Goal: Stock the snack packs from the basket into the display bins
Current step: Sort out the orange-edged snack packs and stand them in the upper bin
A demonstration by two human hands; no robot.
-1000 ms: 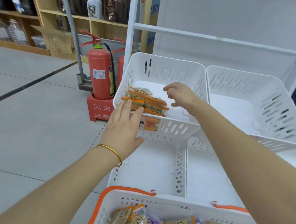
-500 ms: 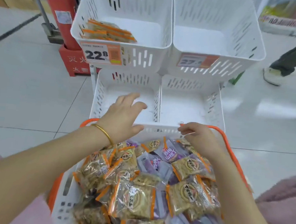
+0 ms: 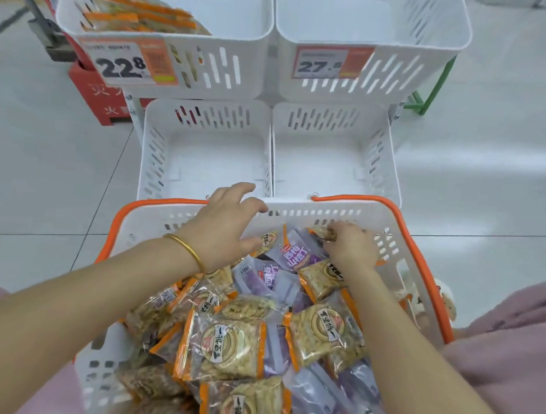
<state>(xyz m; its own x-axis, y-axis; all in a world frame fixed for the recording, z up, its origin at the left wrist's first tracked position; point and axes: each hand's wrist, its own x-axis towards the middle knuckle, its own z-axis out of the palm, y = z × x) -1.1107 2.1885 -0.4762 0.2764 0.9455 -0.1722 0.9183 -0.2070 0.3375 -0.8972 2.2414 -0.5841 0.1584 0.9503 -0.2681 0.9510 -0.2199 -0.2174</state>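
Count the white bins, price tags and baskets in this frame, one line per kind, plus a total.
Bins: 4
Price tags: 2
Basket: 1
Total: 7

A shop, it seems — price tags (image 3: 126,64) on white display bins (image 3: 254,60), a shopping basket (image 3: 346,209).

Price tag (image 3: 126,64), upper-left bin (image 3: 229,71) — 22.8; second tag (image 3: 330,62), upper-right bin (image 3: 403,77) — 27, last digit blurred.
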